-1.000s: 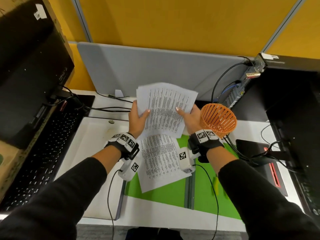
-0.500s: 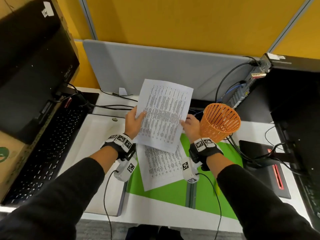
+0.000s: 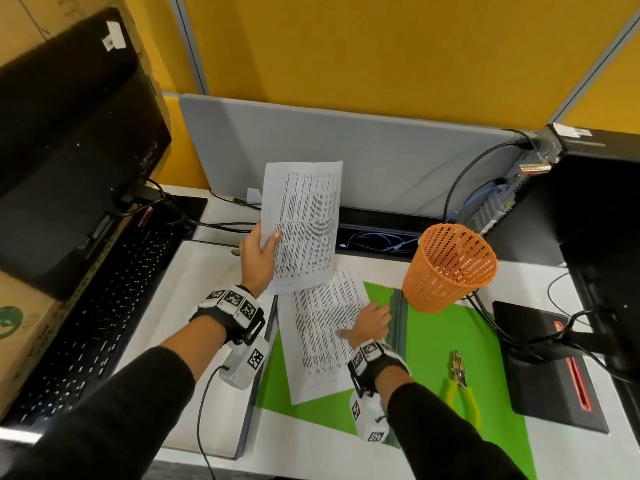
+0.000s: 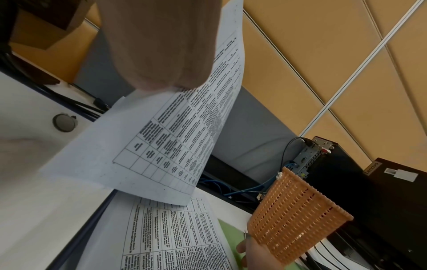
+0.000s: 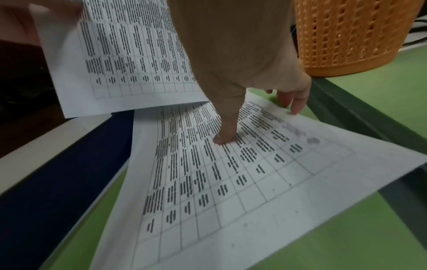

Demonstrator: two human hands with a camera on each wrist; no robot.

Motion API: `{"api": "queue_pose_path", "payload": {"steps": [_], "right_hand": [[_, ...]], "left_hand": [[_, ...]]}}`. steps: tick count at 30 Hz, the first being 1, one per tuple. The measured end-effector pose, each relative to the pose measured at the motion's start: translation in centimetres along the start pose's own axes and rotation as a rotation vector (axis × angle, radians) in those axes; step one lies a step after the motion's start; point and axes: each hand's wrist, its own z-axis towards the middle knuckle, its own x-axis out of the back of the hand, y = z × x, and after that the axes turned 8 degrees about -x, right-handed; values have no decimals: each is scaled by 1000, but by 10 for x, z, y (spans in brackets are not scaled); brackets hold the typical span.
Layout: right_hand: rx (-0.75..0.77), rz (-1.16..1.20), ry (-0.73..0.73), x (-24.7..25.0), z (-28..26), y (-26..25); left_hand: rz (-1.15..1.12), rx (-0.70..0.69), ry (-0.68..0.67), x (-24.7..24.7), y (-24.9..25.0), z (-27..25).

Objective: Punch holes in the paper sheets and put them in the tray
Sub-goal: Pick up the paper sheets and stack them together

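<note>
Head view: the left hand (image 3: 258, 258) is raised above the white tray (image 3: 194, 306), its grip pinching the left edge of the held sheet (image 3: 304, 223), thumb on the printed face; the sheet stands nearly upright above the grip. The right hand (image 3: 367, 323) is lowered onto the flat sheet (image 3: 325, 341), which lies on the green mat (image 3: 467, 341) on the surface, beside the tray and near the orange basket (image 3: 450, 268). Left wrist view: the left hand (image 4: 161, 45) grips the held sheet (image 4: 161, 142), which hangs over the flat sheet (image 4: 175, 237). Right wrist view: the right hand (image 5: 242, 60) has its grip spread, thumb tip pressing the flat sheet (image 5: 231, 182), fingertips (image 5: 295, 104) at its far edge.
</note>
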Motion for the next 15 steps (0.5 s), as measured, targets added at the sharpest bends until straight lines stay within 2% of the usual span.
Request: {"api": "queue_pose_path", "payload": {"steps": [4, 11, 15], "right_hand": [[13, 211, -68, 12, 4, 3], [-8, 168, -112, 17, 3, 6], [13, 288, -211, 16, 6, 1]], "left_hand": [[-11, 4, -3, 0, 1, 0], [11, 7, -18, 1, -4, 2], [-14, 3, -23, -1, 4, 2]]}}
